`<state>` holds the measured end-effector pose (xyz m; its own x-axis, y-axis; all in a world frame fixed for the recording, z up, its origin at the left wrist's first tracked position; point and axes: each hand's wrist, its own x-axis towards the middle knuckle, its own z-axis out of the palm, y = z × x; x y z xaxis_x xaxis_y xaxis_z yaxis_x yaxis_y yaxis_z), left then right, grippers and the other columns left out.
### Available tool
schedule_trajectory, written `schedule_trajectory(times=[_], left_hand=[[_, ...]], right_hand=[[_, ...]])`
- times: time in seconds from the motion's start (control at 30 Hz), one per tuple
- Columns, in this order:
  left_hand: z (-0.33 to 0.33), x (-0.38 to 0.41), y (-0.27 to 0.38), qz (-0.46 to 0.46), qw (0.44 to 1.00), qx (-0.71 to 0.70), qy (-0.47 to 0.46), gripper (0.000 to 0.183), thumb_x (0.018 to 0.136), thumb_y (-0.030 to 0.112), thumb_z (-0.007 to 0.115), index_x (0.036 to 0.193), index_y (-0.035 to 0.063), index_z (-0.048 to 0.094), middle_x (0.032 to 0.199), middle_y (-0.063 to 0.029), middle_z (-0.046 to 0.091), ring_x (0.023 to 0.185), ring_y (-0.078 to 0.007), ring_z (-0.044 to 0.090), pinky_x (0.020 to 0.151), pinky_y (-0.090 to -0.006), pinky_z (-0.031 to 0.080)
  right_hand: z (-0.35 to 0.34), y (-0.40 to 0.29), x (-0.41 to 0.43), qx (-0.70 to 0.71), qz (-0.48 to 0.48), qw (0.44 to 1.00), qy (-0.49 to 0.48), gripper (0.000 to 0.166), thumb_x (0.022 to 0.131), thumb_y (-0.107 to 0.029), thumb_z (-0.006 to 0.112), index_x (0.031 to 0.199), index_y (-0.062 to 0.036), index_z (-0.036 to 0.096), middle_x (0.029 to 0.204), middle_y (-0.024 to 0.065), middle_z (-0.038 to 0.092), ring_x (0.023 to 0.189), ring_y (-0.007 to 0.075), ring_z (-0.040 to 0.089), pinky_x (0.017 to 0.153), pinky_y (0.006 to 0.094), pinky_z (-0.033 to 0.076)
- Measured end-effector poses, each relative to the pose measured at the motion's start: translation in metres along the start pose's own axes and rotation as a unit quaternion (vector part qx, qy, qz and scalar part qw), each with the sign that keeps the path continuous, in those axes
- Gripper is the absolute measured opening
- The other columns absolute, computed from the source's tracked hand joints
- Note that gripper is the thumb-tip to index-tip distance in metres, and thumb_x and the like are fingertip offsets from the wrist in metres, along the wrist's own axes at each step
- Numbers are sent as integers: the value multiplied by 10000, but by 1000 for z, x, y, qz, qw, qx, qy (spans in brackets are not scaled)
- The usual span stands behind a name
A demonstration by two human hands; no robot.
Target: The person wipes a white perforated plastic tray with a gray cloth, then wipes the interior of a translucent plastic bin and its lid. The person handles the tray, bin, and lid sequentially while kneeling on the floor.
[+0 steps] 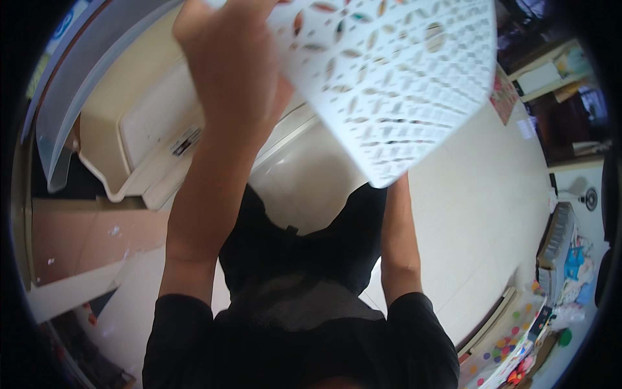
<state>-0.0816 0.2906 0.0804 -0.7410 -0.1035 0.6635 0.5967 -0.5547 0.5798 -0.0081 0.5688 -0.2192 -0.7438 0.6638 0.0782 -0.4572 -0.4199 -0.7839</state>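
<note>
A white perforated plastic basket (pixel 388 82), patterned with petal-shaped and slotted holes, is tilted up before me and runs past the top edge of the view. Some red, green and orange shows through its upper holes. At its left edge my left hand (pixel 238 63) grips it; the fingers are partly cut off by the frame and blurred. My right forearm goes up behind the basket's lower corner, which hides my right hand. Left of my left forearm lies a beige plastic tub or drawer (pixel 102 131) with a small label on its side.
A translucent grey plastic edge (pixel 82 92) curves along the upper left. Below the tub is a brown panel (pixel 97 233). Pale floor tiles (pixel 466 204) spread to the right. A box (pixel 556 243), a dotted container (pixel 510 335) and a small fan (pixel 588 198) line the right side.
</note>
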Motion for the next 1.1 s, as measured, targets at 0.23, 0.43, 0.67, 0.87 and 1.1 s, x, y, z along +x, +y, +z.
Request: schedule_trajectory(times=[0.23, 0.43, 0.67, 0.87, 1.1], left_hand=[[27, 0, 14, -122, 988, -76, 48, 385, 903, 30, 607, 1265, -68, 524, 1154, -135, 631, 993, -207, 663, 868, -344, 550], [31, -5, 5, -135, 989, -38, 47, 420, 928, 57, 579, 1319, -64, 482, 1209, -148, 605, 1052, -212, 638, 898, -351, 538], [36, -13, -9, -146, 986, -67, 36, 410, 929, 57, 583, 1304, -76, 488, 1199, -159, 610, 1029, -227, 647, 887, -361, 548], [65, -13, -2, -124, 991, -25, 32, 372, 928, 52, 584, 1263, -96, 519, 1183, -171, 612, 1006, -223, 652, 843, -351, 554], [38, 12, 3, -69, 996, -9, 50, 370, 922, 38, 591, 1250, -117, 520, 1168, -182, 615, 983, -225, 652, 831, -356, 560]], right_hand=[[-4, -71, -15, -26, 2, 987, 161, 312, 975, -118, 513, 1246, 34, 489, 1071, 182, 632, 926, 250, 656, 752, 391, 593], [44, -115, -29, 135, 68, 987, 60, 414, 1016, -305, 490, 1277, 15, 509, 1133, 145, 636, 942, 223, 658, 783, 348, 581], [110, -122, -59, 101, 52, 993, 18, 311, 968, -274, 607, 1161, -33, 569, 1030, 48, 641, 886, 124, 608, 754, 291, 503], [110, -76, -77, 5, 11, 994, 105, 375, 997, -334, 557, 1186, -10, 550, 987, 24, 602, 920, 112, 545, 789, 276, 460], [67, -22, -113, -333, 46, 940, -49, 414, 986, -313, 582, 1197, 43, 570, 1019, 45, 633, 954, 121, 535, 893, 268, 428]])
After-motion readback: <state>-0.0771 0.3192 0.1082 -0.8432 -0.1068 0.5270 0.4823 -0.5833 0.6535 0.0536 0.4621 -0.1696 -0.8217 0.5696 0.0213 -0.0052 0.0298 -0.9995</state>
